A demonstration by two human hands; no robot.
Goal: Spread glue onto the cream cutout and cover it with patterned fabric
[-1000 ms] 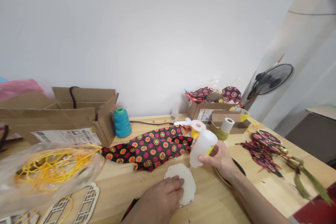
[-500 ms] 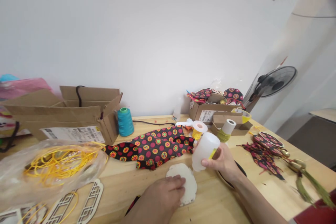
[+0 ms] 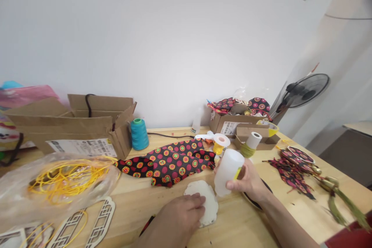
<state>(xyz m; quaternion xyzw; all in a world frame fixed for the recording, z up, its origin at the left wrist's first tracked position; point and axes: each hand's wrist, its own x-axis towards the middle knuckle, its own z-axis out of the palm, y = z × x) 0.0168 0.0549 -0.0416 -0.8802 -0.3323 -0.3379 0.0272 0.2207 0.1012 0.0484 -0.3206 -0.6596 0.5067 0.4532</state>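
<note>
right hand fingers wrapped round white bottle mid-body (looks light, squeezable); left hand fingers flat, uncurled, pinning thin white cutout.

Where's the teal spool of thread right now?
In the head view, the teal spool stands left of centre, beside the open cardboard box and behind the spotted cloth.

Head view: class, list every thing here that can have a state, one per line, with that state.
bottle, tilted, its lower end at the cutout, gripped by the right hand
left hand, flat, pressing on the cutout
cutout, lying flat on the table
big box, flaps open
blue spool, upright
cloth, spread out
fan, running or not: cannot tell
</note>
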